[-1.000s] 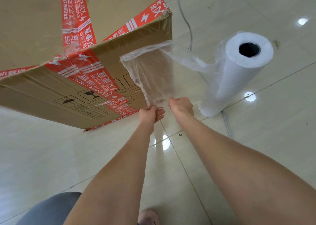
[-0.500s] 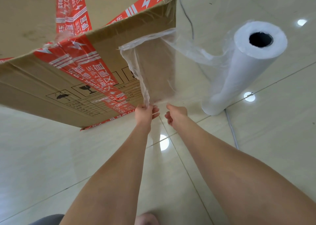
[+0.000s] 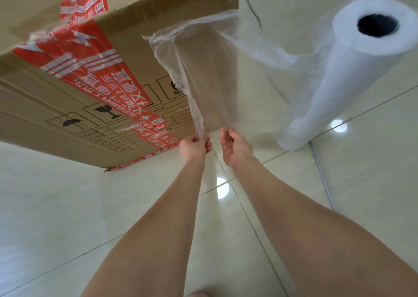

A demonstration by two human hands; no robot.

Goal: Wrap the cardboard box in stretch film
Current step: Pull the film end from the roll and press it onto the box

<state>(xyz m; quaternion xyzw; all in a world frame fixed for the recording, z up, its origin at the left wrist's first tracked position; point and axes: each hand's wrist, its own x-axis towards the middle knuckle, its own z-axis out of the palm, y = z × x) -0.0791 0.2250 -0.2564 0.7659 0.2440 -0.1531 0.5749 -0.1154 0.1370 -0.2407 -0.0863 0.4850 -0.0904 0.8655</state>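
Note:
The big cardboard box (image 3: pixel 144 48), crossed with red printed tape, fills the upper left. A sheet of clear stretch film (image 3: pixel 203 82) hangs over its near right corner and trails off to the white film roll (image 3: pixel 339 82), which stands upright on the floor to the right. My left hand (image 3: pixel 194 146) pinches the bunched bottom corner of the film just in front of the box's lower edge. My right hand (image 3: pixel 236 148) is beside it with curled fingers, its fingertips at the film's lower edge; I cannot make out whether they pinch it.
Glossy pale floor tiles (image 3: pixel 67 206) lie all around, with light spots reflected in them. A thin grey cable (image 3: pixel 323 179) runs across the floor past the base of the roll. A toe (image 3: pixel 196 294) shows at the bottom edge.
The view has drawn closer to the box and roll. My right hand has loosened from a fist on the film's bottom edge. My left hand keeps its pinch on the film's corner.

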